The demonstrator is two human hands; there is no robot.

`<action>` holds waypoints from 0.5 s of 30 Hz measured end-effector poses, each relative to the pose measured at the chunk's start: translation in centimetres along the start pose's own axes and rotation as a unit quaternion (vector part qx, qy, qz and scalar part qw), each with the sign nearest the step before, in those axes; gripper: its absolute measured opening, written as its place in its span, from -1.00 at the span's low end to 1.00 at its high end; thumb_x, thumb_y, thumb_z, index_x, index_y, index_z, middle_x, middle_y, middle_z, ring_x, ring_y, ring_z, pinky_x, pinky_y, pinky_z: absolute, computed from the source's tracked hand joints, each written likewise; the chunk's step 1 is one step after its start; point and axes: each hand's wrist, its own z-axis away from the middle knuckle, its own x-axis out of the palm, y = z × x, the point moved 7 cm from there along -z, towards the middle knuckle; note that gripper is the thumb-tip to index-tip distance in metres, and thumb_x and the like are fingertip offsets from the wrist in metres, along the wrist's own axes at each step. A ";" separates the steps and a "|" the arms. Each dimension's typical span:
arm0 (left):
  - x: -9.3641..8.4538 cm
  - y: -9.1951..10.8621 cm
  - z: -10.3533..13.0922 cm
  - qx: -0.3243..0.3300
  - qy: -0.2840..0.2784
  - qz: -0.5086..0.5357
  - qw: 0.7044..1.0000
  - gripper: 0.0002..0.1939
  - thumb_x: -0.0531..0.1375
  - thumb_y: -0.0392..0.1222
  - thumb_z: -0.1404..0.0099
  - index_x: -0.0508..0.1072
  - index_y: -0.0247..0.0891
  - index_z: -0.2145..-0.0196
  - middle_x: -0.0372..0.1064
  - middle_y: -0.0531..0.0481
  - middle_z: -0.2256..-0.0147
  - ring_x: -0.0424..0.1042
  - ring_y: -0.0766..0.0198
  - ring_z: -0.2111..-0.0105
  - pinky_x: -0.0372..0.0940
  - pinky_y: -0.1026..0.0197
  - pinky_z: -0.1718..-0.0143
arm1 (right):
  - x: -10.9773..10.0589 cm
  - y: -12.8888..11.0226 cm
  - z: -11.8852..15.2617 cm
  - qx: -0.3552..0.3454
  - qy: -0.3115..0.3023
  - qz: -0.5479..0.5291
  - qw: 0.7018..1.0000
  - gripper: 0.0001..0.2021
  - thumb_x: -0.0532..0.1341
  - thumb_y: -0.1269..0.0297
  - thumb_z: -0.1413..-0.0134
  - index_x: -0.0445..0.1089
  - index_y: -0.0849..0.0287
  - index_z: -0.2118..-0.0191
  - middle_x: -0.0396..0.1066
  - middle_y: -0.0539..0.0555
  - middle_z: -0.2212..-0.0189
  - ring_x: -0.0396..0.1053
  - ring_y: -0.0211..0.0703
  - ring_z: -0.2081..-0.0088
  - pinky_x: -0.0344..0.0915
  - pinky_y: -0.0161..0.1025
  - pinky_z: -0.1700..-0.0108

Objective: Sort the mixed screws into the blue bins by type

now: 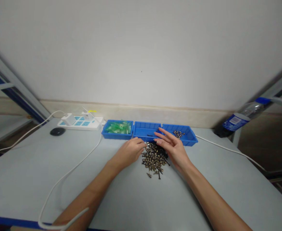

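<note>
A pile of small metal screws (154, 158), some brassy and some black, lies loose on the table between my hands. My left hand (130, 150) is at the upper left edge of the pile, its fingers curled together in a pinch; what is in them is too small to make out. Over the right side of the pile, my right hand (174, 149) has its fingers stretched out and apart, their tips by the front rim of the middle blue bin (144, 126). That bin has a few dark screws on its floor. Part of it is hidden by my right fingers.
The left blue bin (117, 137) holds green plastic pieces (118, 127). Brassy screws (179, 133) lie in the right blue bin (191, 138). A power strip (92, 125), a black disc (57, 131), white cables and a cola bottle (239, 118) leaning at the right surround them.
</note>
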 end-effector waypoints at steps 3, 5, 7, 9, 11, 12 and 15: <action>0.4 -0.1 0.0 -0.011 -0.027 -0.021 0.999 -0.83 0.18 -0.41 -0.37 0.54 -0.28 0.14 0.50 -0.10 0.22 0.47 0.12 0.17 0.38 0.11 0.12 | -0.3 0.0 0.1 0.010 0.009 -0.001 1.000 -0.47 0.49 0.25 0.10 0.50 0.06 -0.07 0.56 0.16 0.00 0.56 -0.10 0.14 0.41 -0.13 0.01; 0.5 -0.2 -0.1 -0.017 -0.037 -0.030 0.999 -0.86 0.20 -0.38 -0.37 0.54 -0.28 0.17 0.49 -0.09 0.23 0.47 0.13 0.19 0.38 0.12 0.14 | -0.5 0.0 0.1 0.014 0.017 0.010 1.000 -0.57 0.47 0.22 0.08 0.54 0.11 0.02 0.59 0.17 0.07 0.54 -0.14 0.24 0.43 -0.19 0.11; 0.7 -0.3 -0.1 -0.023 -0.046 -0.038 0.998 -0.90 0.21 -0.36 -0.37 0.54 -0.29 0.23 0.48 -0.08 0.26 0.47 0.14 0.21 0.37 0.13 0.16 | -0.7 0.1 0.1 0.019 0.023 0.020 0.999 -0.63 0.46 0.21 0.07 0.55 0.14 0.08 0.61 0.16 0.14 0.51 -0.18 0.31 0.43 -0.23 0.20; 0.8 -0.4 -0.1 -0.030 -0.052 -0.044 0.997 -0.90 0.21 -0.35 -0.37 0.53 -0.30 0.29 0.48 -0.08 0.29 0.47 0.14 0.23 0.37 0.13 0.18 | -0.8 0.0 0.1 0.021 0.026 0.025 0.999 -0.65 0.45 0.21 0.07 0.55 0.15 0.11 0.61 0.15 0.18 0.49 -0.20 0.34 0.41 -0.26 0.25; 0.7 -0.4 -0.1 -0.031 -0.047 -0.038 0.998 -0.91 0.20 -0.36 -0.37 0.52 -0.29 0.27 0.48 -0.08 0.28 0.47 0.14 0.22 0.37 0.13 0.18 | -0.7 -0.2 0.2 0.021 0.024 0.025 0.999 -0.67 0.44 0.21 0.06 0.55 0.16 0.12 0.61 0.14 0.22 0.47 -0.22 0.36 0.39 -0.27 0.26; 0.6 -0.3 -0.1 -0.028 -0.042 -0.032 0.998 -0.90 0.20 -0.37 -0.36 0.52 -0.28 0.22 0.48 -0.08 0.27 0.47 0.14 0.21 0.37 0.13 0.17 | -0.7 -0.3 0.2 0.020 0.022 0.025 0.999 -0.68 0.44 0.22 0.06 0.55 0.16 0.13 0.61 0.14 0.23 0.46 -0.22 0.37 0.38 -0.27 0.27; 0.5 -0.1 -0.1 -0.016 -0.044 -0.011 0.999 -0.82 0.19 -0.39 -0.36 0.52 -0.23 0.13 0.49 -0.06 0.21 0.48 0.16 0.20 0.37 0.14 0.15 | -0.4 -0.6 0.2 0.014 0.017 0.023 0.999 -0.69 0.43 0.23 0.07 0.55 0.16 0.15 0.60 0.12 0.27 0.43 -0.23 0.40 0.37 -0.26 0.30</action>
